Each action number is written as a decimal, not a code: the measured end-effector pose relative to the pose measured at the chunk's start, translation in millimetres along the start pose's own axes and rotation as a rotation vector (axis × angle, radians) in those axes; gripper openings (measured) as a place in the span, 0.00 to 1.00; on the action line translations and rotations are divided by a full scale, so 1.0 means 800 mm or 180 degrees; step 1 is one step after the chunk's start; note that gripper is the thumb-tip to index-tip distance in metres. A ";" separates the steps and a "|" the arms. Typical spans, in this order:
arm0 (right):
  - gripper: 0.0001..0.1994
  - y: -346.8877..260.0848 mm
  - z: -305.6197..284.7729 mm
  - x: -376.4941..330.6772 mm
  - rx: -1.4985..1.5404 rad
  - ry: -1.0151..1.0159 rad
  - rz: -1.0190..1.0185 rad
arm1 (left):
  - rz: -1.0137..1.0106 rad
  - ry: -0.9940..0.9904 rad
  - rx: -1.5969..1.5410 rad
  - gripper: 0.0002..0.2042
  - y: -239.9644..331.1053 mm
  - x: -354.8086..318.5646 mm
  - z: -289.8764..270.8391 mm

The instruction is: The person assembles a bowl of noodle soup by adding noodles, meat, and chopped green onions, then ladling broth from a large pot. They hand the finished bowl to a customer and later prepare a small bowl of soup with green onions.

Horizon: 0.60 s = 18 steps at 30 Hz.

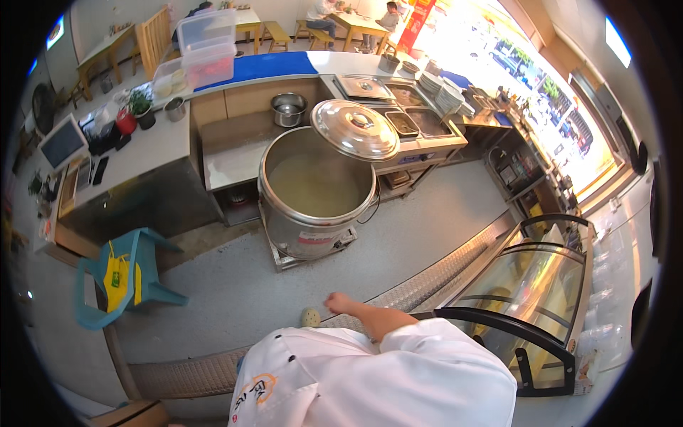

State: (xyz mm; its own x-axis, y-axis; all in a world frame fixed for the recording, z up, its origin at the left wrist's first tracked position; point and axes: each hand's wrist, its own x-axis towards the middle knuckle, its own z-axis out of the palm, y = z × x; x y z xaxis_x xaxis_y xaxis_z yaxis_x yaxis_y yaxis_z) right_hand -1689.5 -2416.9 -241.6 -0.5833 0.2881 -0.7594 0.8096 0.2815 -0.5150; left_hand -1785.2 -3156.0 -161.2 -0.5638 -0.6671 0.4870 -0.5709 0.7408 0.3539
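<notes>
Steel stockpot (pixel 316 188) open at frame centre, one hand (pixel 339 304) low beneath it.

Its round lid (pixel 355 129) sits tilted on the upper right rim, pale broth showing inside. The right hand, from a white sleeve (pixel 398 370) at the bottom, hangs over the grey floor (pixel 235 285) holding nothing, fingers loosely curled. A teal chair (pixel 128 274) stands at lower left.

shiny steel pot (pixel 313 228), glossy metal lid (pixel 355 129)
</notes>
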 end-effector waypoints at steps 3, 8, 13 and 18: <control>0.12 0.096 -0.098 -0.009 0.0886 0.1061 0.0405 | -0.0082 -0.1803 -0.0904 0.13 0.142 -0.078 0.052; 0.09 0.226 -0.168 -0.041 0.2276 0.1499 0.0798 | 0.0730 -0.4318 -0.2017 0.06 0.387 -0.245 0.063; 0.08 0.262 -0.114 -0.086 0.3040 0.1623 0.1116 | 0.1051 -0.5124 -0.1873 0.08 0.580 -0.287 0.048; 0.12 0.212 -0.044 -0.135 0.3879 0.1707 0.1887 | 0.1329 -0.5310 -0.0774 0.11 0.668 -0.310 0.077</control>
State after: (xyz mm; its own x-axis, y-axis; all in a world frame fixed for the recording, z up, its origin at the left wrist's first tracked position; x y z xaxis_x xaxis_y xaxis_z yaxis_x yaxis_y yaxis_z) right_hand -1491.7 -2367.9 -233.2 0.1162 0.4604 -0.8801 0.3283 -0.8541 -0.4035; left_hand -1987.5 -2599.6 -142.0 -0.6867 0.3153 -0.6551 -0.2312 0.7596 0.6079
